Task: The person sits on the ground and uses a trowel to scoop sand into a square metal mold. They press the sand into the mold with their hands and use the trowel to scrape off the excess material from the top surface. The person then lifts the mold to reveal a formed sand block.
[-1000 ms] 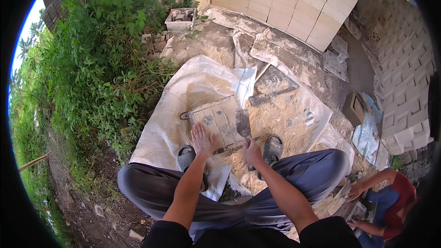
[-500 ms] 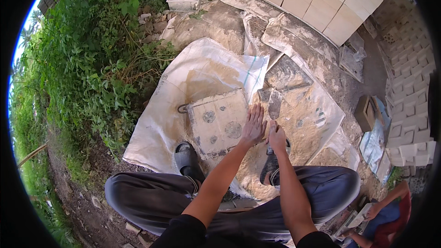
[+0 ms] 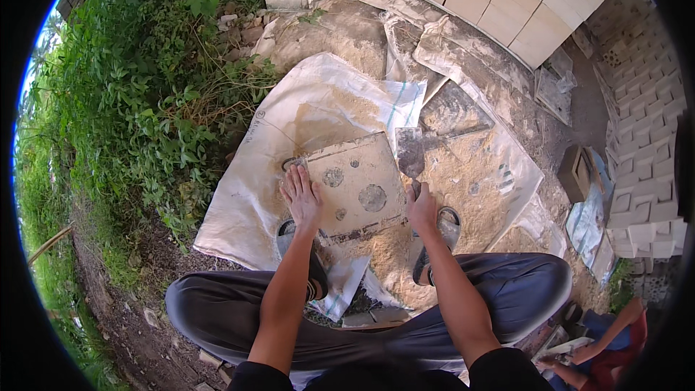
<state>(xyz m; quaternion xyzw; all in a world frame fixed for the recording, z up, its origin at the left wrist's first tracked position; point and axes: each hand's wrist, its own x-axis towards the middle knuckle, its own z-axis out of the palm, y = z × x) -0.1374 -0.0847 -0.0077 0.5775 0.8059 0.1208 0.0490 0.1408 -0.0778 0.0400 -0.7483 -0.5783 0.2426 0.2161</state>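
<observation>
A square, powder-dusted slab [image 3: 353, 182] with round grey patches lies between my feet on a white woven sack sheet [image 3: 239, 195]. My left hand [image 3: 302, 199] is laid on the slab's left edge, fingers outstretched and apart. It partly hides a metal loop on that side. Wrapped round the handle of a trowel [image 3: 410, 152] is my right hand [image 3: 422, 210]. The trowel's flat grey blade points away from me, beside the slab's right edge. Pale, sandy powder [image 3: 463, 203] covers the sheet to the right of the slab.
Stacked pale blocks [image 3: 499, 7] stand at the far right, and more patterned blocks [image 3: 641, 137] line the right side. A wooden box [image 3: 577, 174] sits near them. Green plants [image 3: 166, 94] crowd the left. Another person's arm [image 3: 608, 333] shows at lower right.
My left hand has moved from the slab's right side to its left edge. My right hand and the trowel have shifted left, and the slab sits slightly further right.
</observation>
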